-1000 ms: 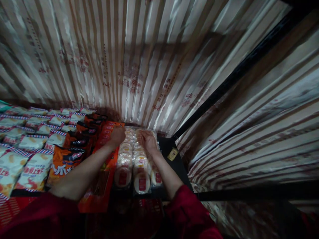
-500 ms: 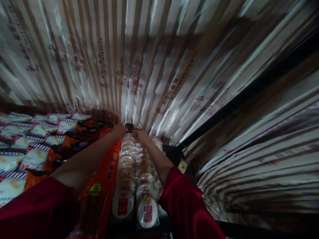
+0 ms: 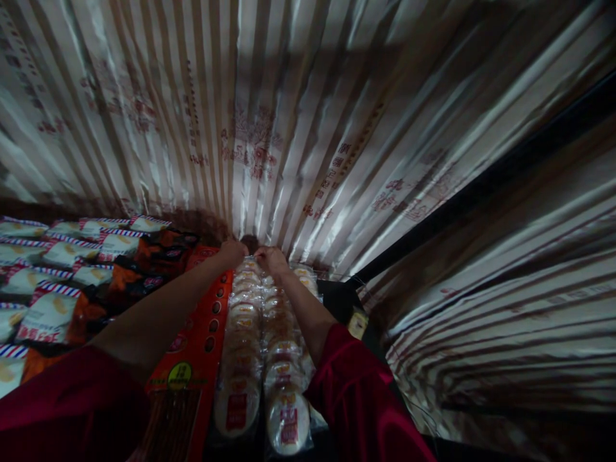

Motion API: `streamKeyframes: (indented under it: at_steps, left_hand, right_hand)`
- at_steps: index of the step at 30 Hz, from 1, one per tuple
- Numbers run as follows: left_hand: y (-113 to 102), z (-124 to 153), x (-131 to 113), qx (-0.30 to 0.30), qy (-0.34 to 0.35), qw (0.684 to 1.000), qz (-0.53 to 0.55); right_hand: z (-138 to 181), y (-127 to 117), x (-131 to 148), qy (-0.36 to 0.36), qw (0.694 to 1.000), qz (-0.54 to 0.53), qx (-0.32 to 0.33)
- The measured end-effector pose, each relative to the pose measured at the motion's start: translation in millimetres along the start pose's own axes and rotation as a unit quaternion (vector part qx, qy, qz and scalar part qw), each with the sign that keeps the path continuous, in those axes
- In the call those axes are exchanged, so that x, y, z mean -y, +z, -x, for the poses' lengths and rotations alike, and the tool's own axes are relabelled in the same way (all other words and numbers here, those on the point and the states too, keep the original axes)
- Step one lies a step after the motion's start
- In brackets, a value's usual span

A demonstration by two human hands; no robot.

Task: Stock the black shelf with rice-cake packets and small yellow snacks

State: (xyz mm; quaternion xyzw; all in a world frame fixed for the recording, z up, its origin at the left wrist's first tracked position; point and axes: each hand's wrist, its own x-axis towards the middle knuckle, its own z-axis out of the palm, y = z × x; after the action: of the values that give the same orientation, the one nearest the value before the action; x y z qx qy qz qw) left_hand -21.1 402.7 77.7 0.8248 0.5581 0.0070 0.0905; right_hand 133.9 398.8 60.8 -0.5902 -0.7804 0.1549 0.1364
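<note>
Two long rows of round pale flat cakes in clear wrappers lie overlapped, a left row [image 3: 237,404] and a right row [image 3: 287,417], with red labels on the nearest ones. At the far end of the left row, my left hand [image 3: 233,253] is closed, its fingertips at the edge of the last wrapped flat cake [image 3: 250,263]. Opposite it, my right hand [image 3: 271,259] pinches at the same clear wrapper, a short gap away. The fingertips are dark and small, so the exact grip is hard to see.
Left of the cakes lie a long red-orange packet [image 3: 214,327] and dark orange bags [image 3: 158,256]. Several white bags with striped tops [image 3: 51,314] fill the far left. A striped printed curtain [image 3: 260,96] hangs close behind. A black bar [image 3: 447,205] slants down on the right.
The view has shifted slightly, so the bags on the left appear farther left. Both hands stay at the far end of the cake rows, with the right hand marginally closer to the left.
</note>
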Motion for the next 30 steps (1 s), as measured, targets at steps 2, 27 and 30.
streamKeyframes:
  at_steps: [2, 27, 30]
  left_hand:
    - [0.1, -0.6, -1.2, -0.008, -0.003, 1.0, -0.004]
    - [0.9, 5.0, -5.3, -0.005, -0.025, 0.998, 0.056]
    - [2.2, 4.8, -4.4, -0.018, -0.022, 0.997, 0.073]
  right_hand:
    - [2.5, -0.1, 1.2, 0.01, 1.0, -0.008, -0.016]
    - [30.3, -10.0, -12.3, -0.151, 0.988, 0.008, -0.029]
    - [31.0, -9.3, -13.8, -0.128, 0.992, -0.008, -0.017]
